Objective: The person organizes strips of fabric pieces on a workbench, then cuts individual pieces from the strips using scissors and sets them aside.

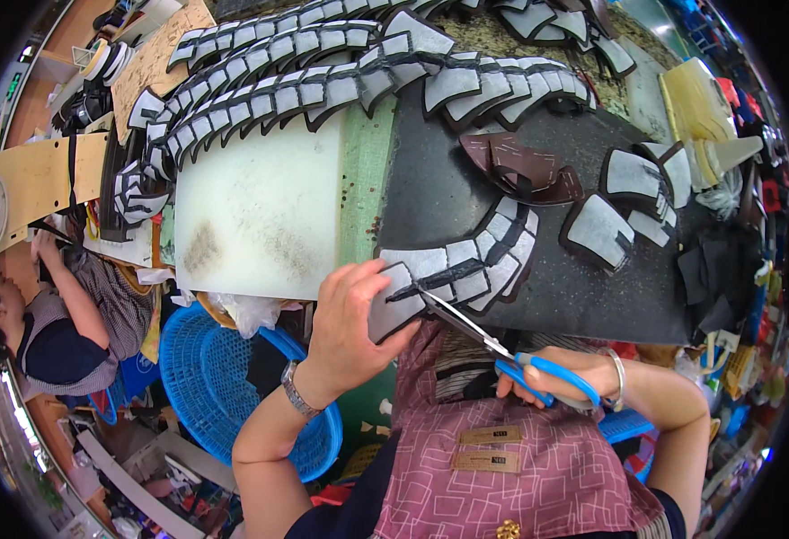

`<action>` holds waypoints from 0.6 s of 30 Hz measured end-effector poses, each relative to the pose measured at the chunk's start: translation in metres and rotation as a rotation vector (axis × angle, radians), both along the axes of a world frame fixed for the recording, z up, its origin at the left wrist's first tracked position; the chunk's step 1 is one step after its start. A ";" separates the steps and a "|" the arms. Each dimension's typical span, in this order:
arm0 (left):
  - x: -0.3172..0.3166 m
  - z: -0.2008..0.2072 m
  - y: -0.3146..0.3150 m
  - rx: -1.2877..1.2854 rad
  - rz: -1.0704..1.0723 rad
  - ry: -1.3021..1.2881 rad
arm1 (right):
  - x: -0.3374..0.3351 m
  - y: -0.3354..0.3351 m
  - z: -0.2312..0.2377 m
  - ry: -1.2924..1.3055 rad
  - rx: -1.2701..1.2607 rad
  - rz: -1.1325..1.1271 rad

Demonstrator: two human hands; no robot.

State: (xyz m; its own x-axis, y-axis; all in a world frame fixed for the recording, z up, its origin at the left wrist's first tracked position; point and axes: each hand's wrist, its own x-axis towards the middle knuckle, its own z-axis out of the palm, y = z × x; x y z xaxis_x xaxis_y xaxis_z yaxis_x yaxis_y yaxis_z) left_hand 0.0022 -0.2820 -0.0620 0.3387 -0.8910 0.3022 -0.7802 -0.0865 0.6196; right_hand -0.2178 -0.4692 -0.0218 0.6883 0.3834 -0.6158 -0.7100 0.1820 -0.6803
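Curved strip (460,252) of matte grey patches, just off centre toward 3 o'clock
Its 8 o'clock end's pinched by the left hand (345,325); blue-looped metal scissors (492,343) are gripped by the right hand (589,363).

Scissors (495,345) blue-handled; panel strip (459,254) light grey, black-edged; apron (538,472) pink, white-outlined squares.

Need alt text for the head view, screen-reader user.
A person's right hand holds blue-handled scissors, tips at a curved grey-and-black strip whose end the left hand holds near a dark board's front edge. Similar strips lie beyond; a blue basket is lower left.
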 end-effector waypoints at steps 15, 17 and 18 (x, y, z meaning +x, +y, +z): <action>0.015 0.007 -0.028 -0.095 -0.240 -0.086 | -0.028 -0.015 0.011 -0.087 -0.251 0.011; 0.021 -0.007 -0.034 0.000 -0.343 0.089 | -0.023 -0.015 0.005 -0.020 -0.189 0.031; 0.020 -0.007 -0.032 -0.005 -0.344 0.051 | -0.020 -0.013 0.001 -0.016 -0.133 0.001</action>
State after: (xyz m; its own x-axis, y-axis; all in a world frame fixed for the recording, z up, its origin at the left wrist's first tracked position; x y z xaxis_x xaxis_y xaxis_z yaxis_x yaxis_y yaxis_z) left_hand 0.0220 -0.3141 -0.0691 0.0336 -0.9543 0.2968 -0.7311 0.1790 0.6584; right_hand -0.2377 -0.4827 -0.0211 0.6983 0.2998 -0.6500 -0.6988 0.0888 -0.7098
